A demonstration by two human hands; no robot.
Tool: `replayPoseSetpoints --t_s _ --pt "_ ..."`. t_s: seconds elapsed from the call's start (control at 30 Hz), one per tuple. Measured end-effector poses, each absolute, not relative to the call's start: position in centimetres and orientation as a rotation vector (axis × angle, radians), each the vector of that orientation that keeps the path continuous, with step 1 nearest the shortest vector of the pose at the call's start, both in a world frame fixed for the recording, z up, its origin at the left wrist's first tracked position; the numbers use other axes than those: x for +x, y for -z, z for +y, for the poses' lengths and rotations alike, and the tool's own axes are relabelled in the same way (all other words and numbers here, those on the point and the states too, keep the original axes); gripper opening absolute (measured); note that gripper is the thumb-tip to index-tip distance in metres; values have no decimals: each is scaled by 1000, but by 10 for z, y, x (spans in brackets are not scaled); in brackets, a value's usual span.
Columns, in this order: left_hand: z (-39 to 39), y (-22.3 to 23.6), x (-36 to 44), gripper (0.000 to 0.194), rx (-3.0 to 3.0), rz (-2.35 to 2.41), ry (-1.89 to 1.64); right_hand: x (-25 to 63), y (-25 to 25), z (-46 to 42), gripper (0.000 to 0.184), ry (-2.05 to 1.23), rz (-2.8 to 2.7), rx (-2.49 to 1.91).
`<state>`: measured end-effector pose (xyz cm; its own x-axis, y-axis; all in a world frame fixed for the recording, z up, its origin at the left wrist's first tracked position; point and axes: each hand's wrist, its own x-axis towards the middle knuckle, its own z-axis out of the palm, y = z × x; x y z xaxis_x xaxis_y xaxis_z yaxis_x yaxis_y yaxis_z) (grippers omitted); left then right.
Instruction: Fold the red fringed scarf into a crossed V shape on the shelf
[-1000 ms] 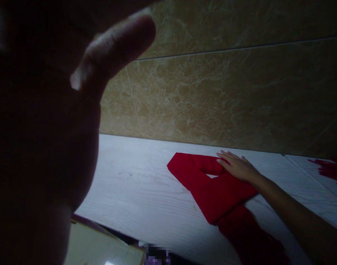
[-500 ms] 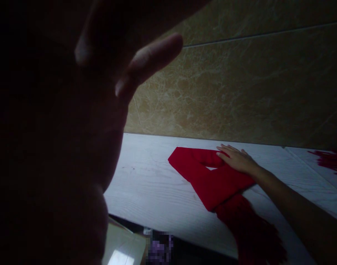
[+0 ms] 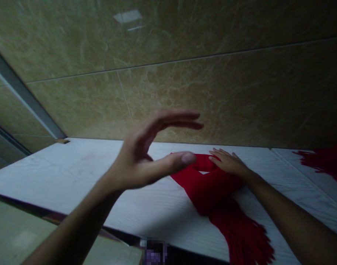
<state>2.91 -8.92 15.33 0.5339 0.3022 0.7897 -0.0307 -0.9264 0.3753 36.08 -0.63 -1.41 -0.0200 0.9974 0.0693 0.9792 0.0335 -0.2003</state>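
Note:
A red fringed scarf (image 3: pixel 207 187) lies folded in a loop on the white wood-grain table (image 3: pixel 146 206). Its tassels hang toward the near edge, and a small gap in the loop shows the tabletop. My right hand (image 3: pixel 229 162) rests flat on the upper right of the scarf, fingers stretched out. Raised above the table, my left hand (image 3: pixel 148 151) holds nothing; its thumb is apart from the curved fingers. The thumb overlaps the scarf's left corner in view, and part of that corner is hidden behind it.
More red fringe (image 3: pixel 323 162) lies on the table at the far right. Behind the table stands a brown marbled tile wall (image 3: pixel 212 88) with a metal strip (image 3: pixel 27 95) at left. Below the near edge are a pale floor (image 3: pixel 16 228) and a blurred-out purple patch (image 3: pixel 155 254).
My left hand has dropped from close in front of the camera, where it covered the left side, to above the table near the scarf. My right hand stays on the scarf.

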Motion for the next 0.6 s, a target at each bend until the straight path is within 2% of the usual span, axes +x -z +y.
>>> replayPoseSetpoints --t_s 0.1,0.2,0.4,0.6 --pt "-52 -120 44 29 2464 479 -1166 361 12 -6 59 -157 -2126 -2085" --pt "-13 -79 63 31 2571 726 -887 362 13 -4 61 -147 -2136 -2084" --pt "27 -26 93 57 2727 1199 -249 365 17 -3 59 -107 -2139 -2075" --pt "36 -3 86 63 2714 1200 -188 366 24 -7 51 -29 -2079 -1982"
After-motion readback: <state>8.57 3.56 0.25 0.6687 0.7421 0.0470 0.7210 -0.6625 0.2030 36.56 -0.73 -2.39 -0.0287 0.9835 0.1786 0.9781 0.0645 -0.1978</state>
